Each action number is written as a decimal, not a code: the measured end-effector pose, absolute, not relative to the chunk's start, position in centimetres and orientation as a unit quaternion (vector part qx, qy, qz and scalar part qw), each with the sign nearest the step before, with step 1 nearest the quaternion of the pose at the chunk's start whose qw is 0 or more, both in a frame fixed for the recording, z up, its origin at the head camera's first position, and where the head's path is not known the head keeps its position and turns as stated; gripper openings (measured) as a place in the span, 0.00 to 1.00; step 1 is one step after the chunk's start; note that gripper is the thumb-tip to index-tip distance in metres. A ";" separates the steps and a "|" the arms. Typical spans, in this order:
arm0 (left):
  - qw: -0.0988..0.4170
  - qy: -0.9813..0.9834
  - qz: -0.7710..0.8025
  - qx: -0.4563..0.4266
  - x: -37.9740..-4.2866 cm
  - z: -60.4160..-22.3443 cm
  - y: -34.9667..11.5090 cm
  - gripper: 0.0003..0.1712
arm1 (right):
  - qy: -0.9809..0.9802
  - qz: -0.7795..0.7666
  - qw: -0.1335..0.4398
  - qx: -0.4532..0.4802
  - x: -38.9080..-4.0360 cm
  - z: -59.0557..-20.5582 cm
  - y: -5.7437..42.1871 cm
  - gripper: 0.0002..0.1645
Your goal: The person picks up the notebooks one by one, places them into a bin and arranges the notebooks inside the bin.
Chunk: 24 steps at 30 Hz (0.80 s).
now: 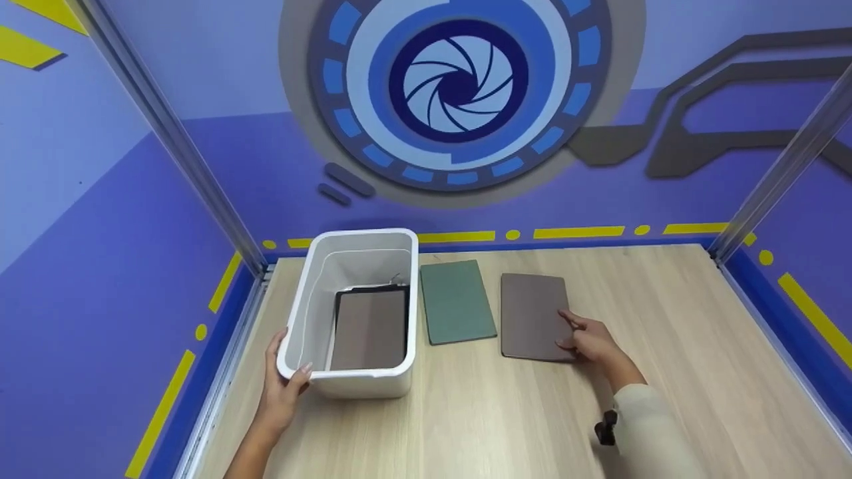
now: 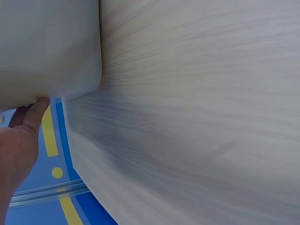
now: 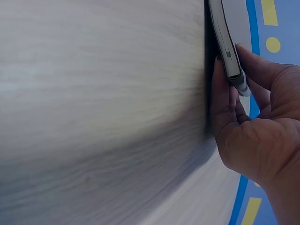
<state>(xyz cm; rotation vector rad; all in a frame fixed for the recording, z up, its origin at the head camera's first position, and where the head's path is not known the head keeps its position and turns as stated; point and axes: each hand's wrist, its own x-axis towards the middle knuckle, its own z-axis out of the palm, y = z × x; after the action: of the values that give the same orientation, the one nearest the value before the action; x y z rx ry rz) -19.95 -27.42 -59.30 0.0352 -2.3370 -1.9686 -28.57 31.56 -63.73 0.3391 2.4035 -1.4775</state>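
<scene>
A white plastic bin [image 1: 359, 386] stands on the left of the table, and my left hand [image 1: 278, 396] grips its near left corner, thumb over the rim. Inside the bin lies a brown notebook [image 1: 369, 329] with a dark-edged item partly hidden beneath it. On the right, my right hand [image 1: 594, 340] pinches the right edge of another brown notebook [image 1: 532, 316]. The right wrist view shows this notebook's page edges [image 3: 228, 56] between thumb and fingers, with a dark shadow beside them. Between bin and brown notebook, a green notebook [image 1: 458, 303] lies flat.
The pale wooden table [image 1: 479, 419] extends in front and to the right of the notebooks. Blue-purple panels [image 1: 246, 166] with metal corner posts [image 1: 180, 140] enclose its back and sides. A small black object [image 1: 606, 428] is at the right sleeve.
</scene>
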 end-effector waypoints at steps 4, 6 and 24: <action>0.051 -0.764 -0.644 0.006 -19.9 -59.5 -27.3 0.46 | 0.831 -0.522 0.148 0.120 -28.5 -63.8 31.7 0.49; 0.054 -0.764 -0.643 0.003 -20.0 -59.5 -27.3 0.45 | 0.830 -0.524 0.148 0.123 -28.4 -63.8 31.7 0.49; 0.052 -0.766 -0.641 -0.001 -20.0 -59.6 -27.6 0.46 | 0.831 -0.519 0.159 0.121 -28.5 -63.8 31.7 0.49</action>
<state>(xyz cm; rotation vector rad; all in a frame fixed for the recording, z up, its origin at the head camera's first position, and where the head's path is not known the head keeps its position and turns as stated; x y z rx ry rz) -19.98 -27.55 -59.55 -0.0027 -2.3293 -1.9509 -28.53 31.72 -63.76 0.3466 2.3772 -1.4829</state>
